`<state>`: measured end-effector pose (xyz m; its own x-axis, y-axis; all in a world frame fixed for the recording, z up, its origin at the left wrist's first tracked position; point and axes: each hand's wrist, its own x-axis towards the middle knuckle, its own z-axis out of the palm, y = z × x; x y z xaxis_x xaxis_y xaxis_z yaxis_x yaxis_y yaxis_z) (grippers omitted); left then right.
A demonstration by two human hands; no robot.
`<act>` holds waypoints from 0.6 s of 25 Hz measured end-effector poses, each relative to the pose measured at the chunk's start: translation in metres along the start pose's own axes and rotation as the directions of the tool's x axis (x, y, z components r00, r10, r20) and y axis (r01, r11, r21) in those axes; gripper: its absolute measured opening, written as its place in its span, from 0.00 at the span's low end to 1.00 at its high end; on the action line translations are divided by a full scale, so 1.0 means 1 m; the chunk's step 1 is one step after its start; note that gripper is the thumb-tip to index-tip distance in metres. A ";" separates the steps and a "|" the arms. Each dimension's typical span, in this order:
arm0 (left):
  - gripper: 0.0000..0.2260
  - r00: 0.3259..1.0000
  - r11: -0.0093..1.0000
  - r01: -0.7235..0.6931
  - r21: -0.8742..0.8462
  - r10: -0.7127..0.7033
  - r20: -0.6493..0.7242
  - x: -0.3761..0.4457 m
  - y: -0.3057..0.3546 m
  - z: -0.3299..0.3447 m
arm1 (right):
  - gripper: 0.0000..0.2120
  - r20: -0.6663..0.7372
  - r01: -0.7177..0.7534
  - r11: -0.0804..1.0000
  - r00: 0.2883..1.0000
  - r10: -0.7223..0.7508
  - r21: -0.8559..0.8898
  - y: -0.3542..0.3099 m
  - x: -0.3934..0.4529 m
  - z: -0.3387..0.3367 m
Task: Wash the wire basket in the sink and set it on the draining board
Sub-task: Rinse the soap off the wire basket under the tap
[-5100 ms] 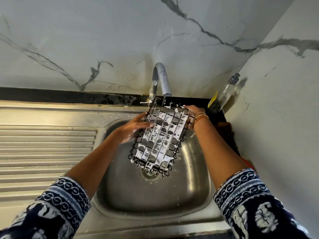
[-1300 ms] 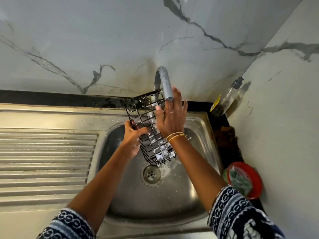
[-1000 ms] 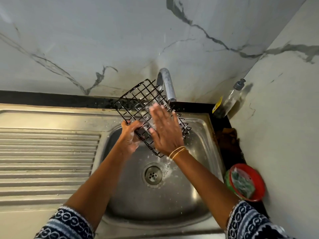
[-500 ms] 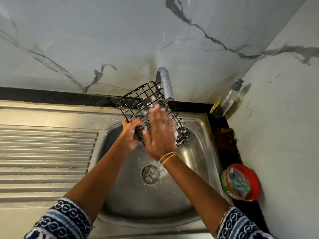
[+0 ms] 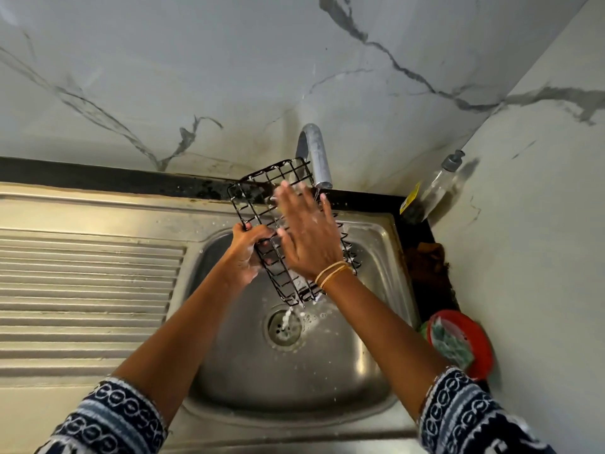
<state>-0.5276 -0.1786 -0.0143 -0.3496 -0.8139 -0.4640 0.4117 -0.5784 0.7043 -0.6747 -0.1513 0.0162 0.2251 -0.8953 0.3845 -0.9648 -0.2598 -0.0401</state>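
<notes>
A: Where is the wire basket (image 5: 262, 204) relative to the hands?

B: It is held up over the sink (image 5: 376, 244), tilted, its top end close beside the tap (image 5: 317, 155) and its lower end above the drain (image 5: 284, 327). The left hand (image 5: 245, 253) grips its left edge, fingers curled round the black wires. The right hand (image 5: 309, 237) lies flat against the mesh with straight fingers spread a little, covering the middle of the basket.

A: Is it wet?

B: White suds cling to the lower wires, and a thin stream runs from the bottom corner down to the drain. A thin stream of water also shows at the tap's mouth, behind the fingers.

A: And the surroundings?

B: A steel sink with a ribbed draining board (image 5: 85, 290) on its left, set in a corner of marble-look walls (image 5: 163, 77) with grey veins. A dark strip runs along the back. In the corner stands a clear pump bottle (image 5: 435, 185); near the right wall sits a red tub (image 5: 461, 342) with a green scrubber inside. Thin bangles (image 5: 332, 273) circle the right wrist, and patterned navy sleeves (image 5: 114, 421) cover the forearms.

A: Anything unclear?

B: The right fingertips are blurred. The palm hides the basket's centre, so I cannot tell how its far side looks. The brown lump by the sink's right rim is too dim to name.
</notes>
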 end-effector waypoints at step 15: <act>0.34 0.999 0.997 0.024 0.078 -0.027 0.041 0.004 -0.006 -0.001 | 0.32 0.029 0.160 0.986 0.987 -0.159 -0.040 0.011 -0.017 0.002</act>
<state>-0.5309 -0.1786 -0.0208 -0.3946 -0.7949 -0.4609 0.3359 -0.5917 0.7329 -0.6889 -0.1393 0.0072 0.3792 -0.8530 0.3586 -0.9211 -0.3847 0.0590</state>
